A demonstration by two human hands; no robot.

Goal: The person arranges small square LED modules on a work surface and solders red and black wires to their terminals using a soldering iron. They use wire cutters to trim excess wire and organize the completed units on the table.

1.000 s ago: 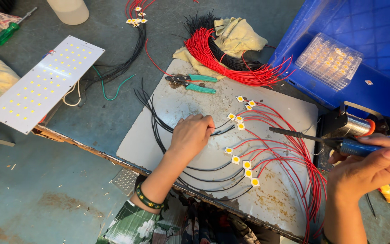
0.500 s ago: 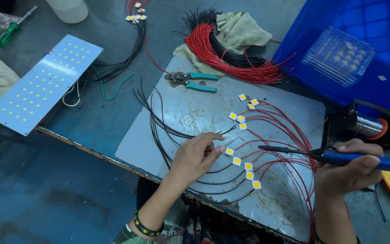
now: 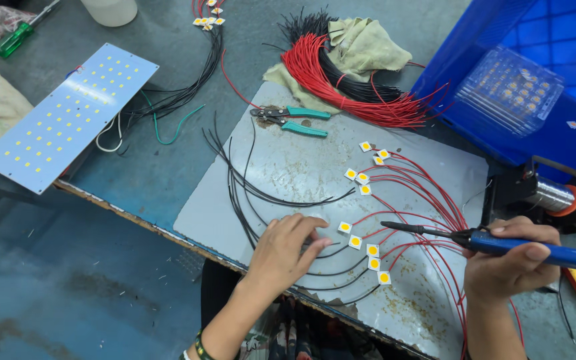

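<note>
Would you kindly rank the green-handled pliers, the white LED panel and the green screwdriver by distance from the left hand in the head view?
1. Green-handled pliers, straight ahead of the left hand on the grey metal sheet.
2. White rectangular LED panel, off to the left on the table.
3. Green-handled screwdriver, at the far left corner.

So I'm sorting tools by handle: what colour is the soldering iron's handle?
Blue, seen in the head view: the soldering iron sits in the right hand.
</note>
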